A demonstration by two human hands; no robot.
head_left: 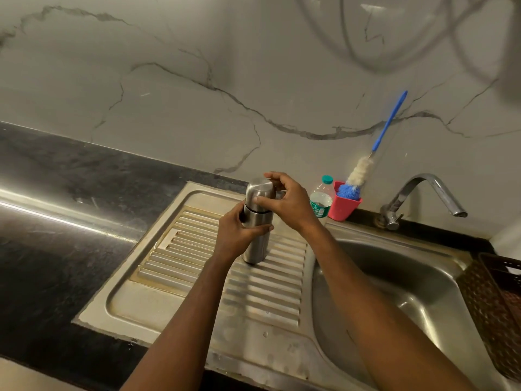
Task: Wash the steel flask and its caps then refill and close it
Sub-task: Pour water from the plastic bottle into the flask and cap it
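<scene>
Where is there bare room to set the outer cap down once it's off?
Bare: the ribbed drainboard in front of the steel flask and left of the left hand, and the countertop beyond its left rim. The sink basin looks bare. Crowded: the back ledge between the outer cap and faucet, with plastic bottle and red cup holding a bottle brush.

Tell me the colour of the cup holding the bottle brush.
Pinkish red. The cup shows best in the head view.
</scene>
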